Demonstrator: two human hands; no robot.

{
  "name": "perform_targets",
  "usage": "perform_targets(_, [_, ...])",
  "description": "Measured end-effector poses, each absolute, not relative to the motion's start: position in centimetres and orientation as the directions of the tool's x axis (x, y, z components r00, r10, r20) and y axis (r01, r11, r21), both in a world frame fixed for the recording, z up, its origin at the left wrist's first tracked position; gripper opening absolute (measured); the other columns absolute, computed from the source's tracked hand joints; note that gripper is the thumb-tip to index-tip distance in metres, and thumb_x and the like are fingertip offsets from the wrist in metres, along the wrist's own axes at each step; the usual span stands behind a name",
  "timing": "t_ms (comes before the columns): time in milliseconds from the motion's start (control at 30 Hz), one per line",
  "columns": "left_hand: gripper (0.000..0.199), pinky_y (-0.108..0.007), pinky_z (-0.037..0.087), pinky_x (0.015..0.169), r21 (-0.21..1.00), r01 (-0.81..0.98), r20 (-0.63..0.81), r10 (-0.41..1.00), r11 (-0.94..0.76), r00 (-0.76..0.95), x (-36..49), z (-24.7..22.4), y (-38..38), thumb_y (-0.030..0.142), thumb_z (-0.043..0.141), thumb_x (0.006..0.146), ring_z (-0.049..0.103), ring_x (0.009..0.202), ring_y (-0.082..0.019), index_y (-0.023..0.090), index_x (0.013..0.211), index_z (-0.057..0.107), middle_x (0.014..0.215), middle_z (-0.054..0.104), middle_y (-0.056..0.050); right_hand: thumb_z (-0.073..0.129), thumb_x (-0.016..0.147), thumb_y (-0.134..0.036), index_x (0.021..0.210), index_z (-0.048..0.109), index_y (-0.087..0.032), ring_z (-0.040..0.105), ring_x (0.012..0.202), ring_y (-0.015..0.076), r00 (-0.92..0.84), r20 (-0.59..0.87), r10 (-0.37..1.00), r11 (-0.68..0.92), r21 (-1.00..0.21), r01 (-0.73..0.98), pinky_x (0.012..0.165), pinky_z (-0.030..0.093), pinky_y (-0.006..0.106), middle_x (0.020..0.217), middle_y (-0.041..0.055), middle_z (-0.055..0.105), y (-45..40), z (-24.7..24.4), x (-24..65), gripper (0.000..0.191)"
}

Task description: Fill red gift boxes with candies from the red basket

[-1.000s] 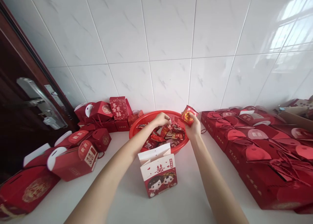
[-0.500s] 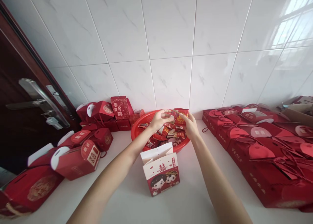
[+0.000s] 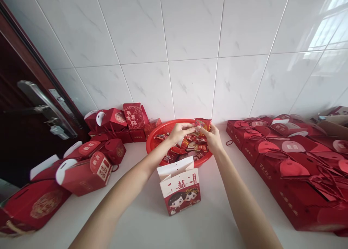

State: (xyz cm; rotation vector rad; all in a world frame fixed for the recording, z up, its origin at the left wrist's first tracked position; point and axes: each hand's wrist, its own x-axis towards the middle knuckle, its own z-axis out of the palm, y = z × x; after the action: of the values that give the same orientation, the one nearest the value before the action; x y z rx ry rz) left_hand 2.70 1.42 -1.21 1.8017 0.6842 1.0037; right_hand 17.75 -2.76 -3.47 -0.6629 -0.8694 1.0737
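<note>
Over the red plastic basket [image 3: 152, 155], my right hand [image 3: 214, 138] is closed on a red snack packet [image 3: 205, 123], its thumb lying across the front. My left hand [image 3: 179, 132] meets it from the left, with fingers pinched together close to the packet and the right thumb. What the left fingertips hold, if anything, is hidden. Several wrapped snacks [image 3: 197, 147] in red and brown packaging lie in the basket below. Nearer to me stands a white and red gift box [image 3: 181, 191] with two cartoon figures, upright with its top open.
Red gift boxes [image 3: 84, 178] crowd the left side, and more stand against the wall [image 3: 133, 116]. Rows of red boxes with cords [image 3: 285, 162] fill the right side. A dark door with a metal handle [image 3: 47, 109] is at far left.
My two hands have come together at the fingertips, and the red packet now stands more upright in the right hand. The view has shifted slightly; the gift box stays put.
</note>
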Motion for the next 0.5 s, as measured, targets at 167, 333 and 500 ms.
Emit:
perform_targets(167, [0.029, -0.033, 0.050, 0.087, 0.812, 0.255, 0.355, 0.792, -0.524, 0.497, 2.1, -1.4, 3.7, 0.037, 0.064, 0.085, 0.068, 0.095, -0.023, 0.015, 0.099, 0.075, 0.106, 0.076, -0.010, 0.089, 0.056, -0.031, 0.082, 0.069, -0.019, 0.071, 0.067, 0.0200, 0.305, 0.226, 0.925, 0.364, -0.759, -0.541, 0.066, 0.059, 0.032, 0.076, 0.0015, 0.076, -2.5, -3.6, 18.0, 0.035])
perform_targets(333, [0.013, -0.028, 0.050, 0.081, 0.646, 0.569, 0.157, 0.818, -0.509, 0.554, 0.8, -2.5, 6.9, 0.019, 0.074, 0.069, 0.069, 0.089, -0.023, 0.021, 0.082, 0.077, 0.092, 0.078, -0.005, 0.090, 0.055, -0.030, 0.081, 0.068, -0.018, 0.070, 0.065, 0.0204, 0.333, 0.186, 0.924, 0.349, -0.765, -0.541, 0.063, 0.059, 0.033, 0.073, 0.0008, 0.075, -2.0, -3.9, 18.1, 0.036])
perform_targets(500, [0.018, -0.027, 0.051, 0.079, 0.668, 0.572, 0.120, 0.827, -0.476, 0.548, 1.4, -4.0, 8.6, 0.018, 0.084, 0.062, 0.068, 0.082, -0.020, 0.023, 0.077, 0.076, 0.080, 0.074, 0.000, 0.088, 0.055, -0.029, 0.079, 0.067, -0.019, 0.069, 0.064, 0.0203, 0.378, 0.153, 0.913, 0.353, -0.759, -0.546, 0.061, 0.058, 0.032, 0.071, 0.0002, 0.074, -2.0, -3.9, 18.0, 0.034])
